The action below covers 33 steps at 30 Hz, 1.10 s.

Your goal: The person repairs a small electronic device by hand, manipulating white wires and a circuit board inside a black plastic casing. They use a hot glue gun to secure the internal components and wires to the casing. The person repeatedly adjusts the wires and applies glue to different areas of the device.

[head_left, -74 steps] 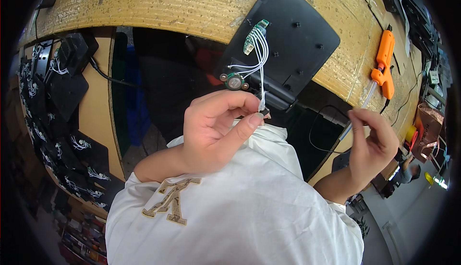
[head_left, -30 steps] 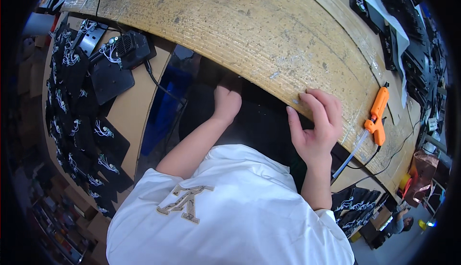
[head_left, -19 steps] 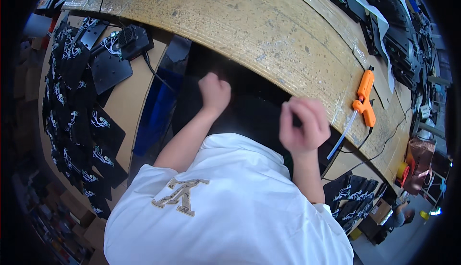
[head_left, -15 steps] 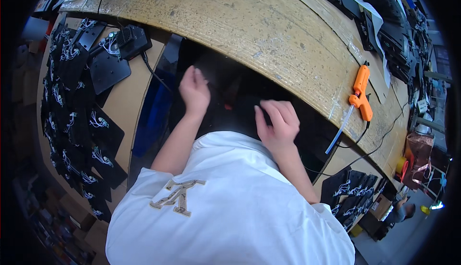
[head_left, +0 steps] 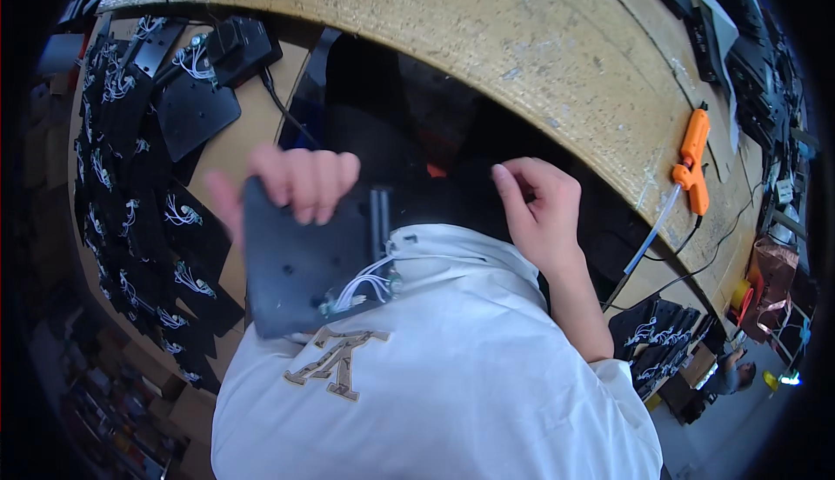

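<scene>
At near left, the left hand's [head_left: 300,176] grip closes on a black panel [head_left: 283,250] with white wires; the right hand [head_left: 544,206] curls loosely open. Wired panels [head_left: 202,258] overlap at left. Beyond, a scuffed tan surface [head_left: 487,41] carries an orange glue gun [head_left: 694,145]; far right, a person [head_left: 726,381].

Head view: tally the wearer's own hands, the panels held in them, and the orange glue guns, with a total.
Wearer's hands: 2 (left hand, right hand)
Held panels: 1 (black panel, in the left hand)
Glue guns: 1 (orange glue gun, on the right)
Total: 4
</scene>
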Available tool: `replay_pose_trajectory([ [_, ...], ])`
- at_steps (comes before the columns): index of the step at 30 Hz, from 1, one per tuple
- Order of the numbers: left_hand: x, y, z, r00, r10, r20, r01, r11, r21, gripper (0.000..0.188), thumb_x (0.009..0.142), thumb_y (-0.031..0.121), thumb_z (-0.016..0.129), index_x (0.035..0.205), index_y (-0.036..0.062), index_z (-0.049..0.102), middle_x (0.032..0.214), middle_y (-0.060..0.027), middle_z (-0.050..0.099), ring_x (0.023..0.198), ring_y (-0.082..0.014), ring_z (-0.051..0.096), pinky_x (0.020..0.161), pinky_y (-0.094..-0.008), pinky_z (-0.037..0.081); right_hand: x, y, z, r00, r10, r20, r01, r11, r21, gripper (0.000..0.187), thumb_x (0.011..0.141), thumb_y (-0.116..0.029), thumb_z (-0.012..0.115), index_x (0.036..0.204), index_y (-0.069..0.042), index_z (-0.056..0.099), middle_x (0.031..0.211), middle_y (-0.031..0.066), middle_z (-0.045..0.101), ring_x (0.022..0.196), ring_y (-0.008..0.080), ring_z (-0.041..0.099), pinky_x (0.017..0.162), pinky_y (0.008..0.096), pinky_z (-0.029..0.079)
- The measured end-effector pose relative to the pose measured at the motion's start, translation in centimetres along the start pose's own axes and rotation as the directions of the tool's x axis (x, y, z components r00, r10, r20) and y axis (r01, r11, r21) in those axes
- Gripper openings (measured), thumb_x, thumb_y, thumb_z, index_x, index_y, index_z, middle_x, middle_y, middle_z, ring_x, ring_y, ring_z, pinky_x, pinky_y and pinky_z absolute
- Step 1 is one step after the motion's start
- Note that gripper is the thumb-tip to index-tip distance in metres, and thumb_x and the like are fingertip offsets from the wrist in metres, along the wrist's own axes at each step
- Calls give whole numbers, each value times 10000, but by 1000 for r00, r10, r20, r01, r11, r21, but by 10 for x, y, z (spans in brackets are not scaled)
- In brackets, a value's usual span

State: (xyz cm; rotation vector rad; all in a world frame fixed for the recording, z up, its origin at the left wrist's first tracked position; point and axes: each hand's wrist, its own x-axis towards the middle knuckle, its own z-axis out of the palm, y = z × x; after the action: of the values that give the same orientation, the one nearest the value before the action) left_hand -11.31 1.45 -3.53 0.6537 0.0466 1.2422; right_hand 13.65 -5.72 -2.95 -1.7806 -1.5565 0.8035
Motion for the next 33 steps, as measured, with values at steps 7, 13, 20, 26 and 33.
replay_pose_trajectory([
  [7,30,33,-4,998,-22,52,22,1000,16,545,1008,613,313,784,131,429,653,-24,468,619,-159,414,697,-336,288,79,52,125,661,193,725,-403,906,126,261,960,-213,582,1037,20,674,830,123,703,752,199,707,738,345,558],
  [13,25,36,-16,993,113,22,-115,989,96,474,1006,548,347,801,129,429,675,-28,490,631,-159,443,712,-344,292,83,29,102,915,-234,328,292,946,-141,379,966,-276,578,1214,10,598,957,150,703,934,207,701,825,367,554],
  [20,33,6,-18,935,354,27,-351,909,227,386,950,482,445,838,113,445,727,-41,511,698,-170,460,742,-363,287,24,-25,64,724,-134,676,-685,-36,727,307,990,-79,566,1284,0,524,1109,118,675,953,145,660,851,288,536],
  [26,31,-6,18,967,-13,-254,73,971,227,731,888,415,555,1430,-12,312,1462,-279,382,1362,-422,372,1131,-551,319,18,-38,-8,966,-111,231,-196,261,945,508,876,178,581,1355,78,444,1192,172,652,1094,195,641,938,314,525],
  [33,3,-67,28,978,-205,-49,210,967,143,804,920,379,674,1506,7,268,1505,-147,389,1388,-265,397,1132,-458,335,11,-48,-27,993,94,73,-89,174,981,629,882,173,569,1438,36,311,1293,163,584,1140,197,612,936,313,535],
])
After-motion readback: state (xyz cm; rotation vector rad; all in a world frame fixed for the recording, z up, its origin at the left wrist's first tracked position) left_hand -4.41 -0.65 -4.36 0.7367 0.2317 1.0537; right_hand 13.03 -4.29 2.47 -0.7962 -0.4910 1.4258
